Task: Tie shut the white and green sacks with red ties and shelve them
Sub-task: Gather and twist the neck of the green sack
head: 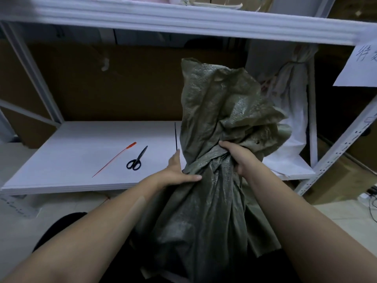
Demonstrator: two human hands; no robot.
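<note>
Right now both hands were on the green sack, which stood upright in front of the lower shelf, base low near the person, out of clear view. Its mouth was gathered into a neck about halfway up, with loose crumpled fabric flaring above it.

The right hand was clamped on that neck from the right, fingers curled around the bunched fabric. The left hand lay against the neck from the left, thumb laid across the front, fingers fairly straight and pointing up. Cannot tell if it truly gripped, since the far side was hidden. A thin dark strip stood up just above the left fingertips. Cannot tell what it was or whether it was held.

No tie was visible around the green neck. The red tie lay flat on the shelf, left of the sack, apart from both hands. Black scissors lay just beside it on the right, closed.

The white sack sat upright at the shelf's right end, behind the green one, its neck cinched near the top. The band colour was unclear.

Brown cardboard backed the shelf. An upper shelf ran across the top. A paper sign with handwriting hung at the right edge.
</note>
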